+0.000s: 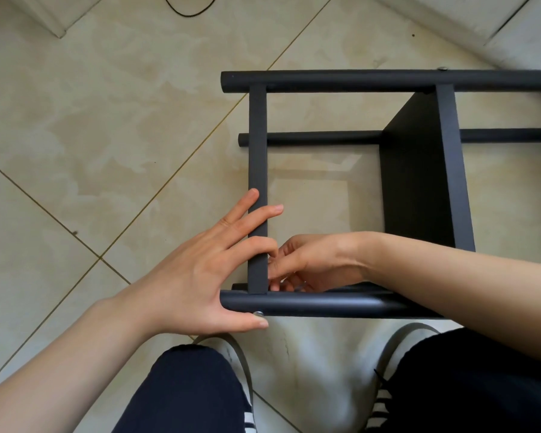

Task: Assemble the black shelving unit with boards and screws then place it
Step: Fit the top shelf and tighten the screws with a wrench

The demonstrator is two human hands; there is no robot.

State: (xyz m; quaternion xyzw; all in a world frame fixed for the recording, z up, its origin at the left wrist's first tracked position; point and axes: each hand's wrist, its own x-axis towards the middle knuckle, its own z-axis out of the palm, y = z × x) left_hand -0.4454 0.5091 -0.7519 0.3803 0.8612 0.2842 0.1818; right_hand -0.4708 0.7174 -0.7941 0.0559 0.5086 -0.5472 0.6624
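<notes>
The black shelving unit lies on its side on the tiled floor, with round poles running left to right. Two black boards cross them, a left board seen edge-on and a right board. My left hand rests on the left board's edge with fingers spread, its thumb against a silver screw head on the near pole. My right hand reaches inside the frame to that same joint, fingers curled round something small and shiny that is mostly hidden. Another screw head sits on the far pole.
My knees in dark trousers and my white shoes are right below the near pole. A black cable loops on the floor at the top. White skirting stands top left and a white edge top right.
</notes>
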